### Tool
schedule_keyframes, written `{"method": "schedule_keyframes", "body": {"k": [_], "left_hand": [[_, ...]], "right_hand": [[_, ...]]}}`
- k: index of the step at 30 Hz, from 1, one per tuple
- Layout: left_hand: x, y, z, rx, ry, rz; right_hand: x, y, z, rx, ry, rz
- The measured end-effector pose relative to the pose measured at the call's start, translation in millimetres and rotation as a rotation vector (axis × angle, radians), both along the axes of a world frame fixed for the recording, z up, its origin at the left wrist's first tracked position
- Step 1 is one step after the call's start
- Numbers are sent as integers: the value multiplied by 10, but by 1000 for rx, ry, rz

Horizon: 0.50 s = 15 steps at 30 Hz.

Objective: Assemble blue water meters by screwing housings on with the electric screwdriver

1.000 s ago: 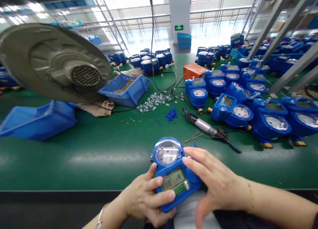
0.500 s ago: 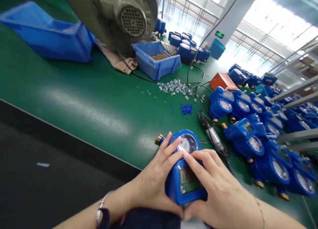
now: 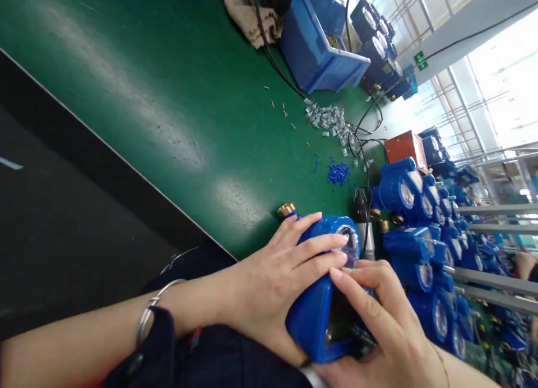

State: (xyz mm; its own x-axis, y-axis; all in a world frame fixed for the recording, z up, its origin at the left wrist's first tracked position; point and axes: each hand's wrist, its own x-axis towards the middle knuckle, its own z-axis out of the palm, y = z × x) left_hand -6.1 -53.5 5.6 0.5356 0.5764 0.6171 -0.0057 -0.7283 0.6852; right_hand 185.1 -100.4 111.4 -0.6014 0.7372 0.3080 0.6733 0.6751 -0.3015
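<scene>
A blue water meter with a round clear dial and a dark display window lies at the bench's near edge. Across its left side and dial spreads my left hand, fingers over the top and thumb low, gripping the body. My right hand holds the meter's right side, its fingertips meeting the left ones between dial and window and its thumb at the lower edge. A brass threaded end sticks out at the far left of the meter. The undersides of the fingers are hidden.
On the green bench lie blue bits, clear small parts and thin pins. A blue bin stands at the back. An electric screwdriver and cable lie beyond the meter; several blue meters crowd the right.
My view has tilted and swung right, so the bench looks steeper. Both hands stay on the meter, which appears turned, its face now angled more to the right.
</scene>
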Motion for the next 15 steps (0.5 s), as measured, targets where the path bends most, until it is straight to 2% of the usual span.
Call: {"method": "schedule_keyframes", "body": {"k": [2, 4, 7, 9, 12, 15], "left_hand": [[-17, 4, -20, -30, -9, 22], [-20, 2, -32, -51, -15, 26], [7, -14, -51, -68, -31, -17], [33, -34, -94, -98, -39, -27], [75, -70, -233, -169, -46, 0], [128, -103, -407, -155, -105, -4]], "right_hand": [[41, 27, 31, 48, 142, 26], [80, 64, 83, 23, 127, 22], [86, 97, 120, -67, -99, 21], [49, 94, 96, -61, -212, -7], [-40, 72, 41, -28, -405, -9], [-129, 59, 29, -11, -491, 35]]}}
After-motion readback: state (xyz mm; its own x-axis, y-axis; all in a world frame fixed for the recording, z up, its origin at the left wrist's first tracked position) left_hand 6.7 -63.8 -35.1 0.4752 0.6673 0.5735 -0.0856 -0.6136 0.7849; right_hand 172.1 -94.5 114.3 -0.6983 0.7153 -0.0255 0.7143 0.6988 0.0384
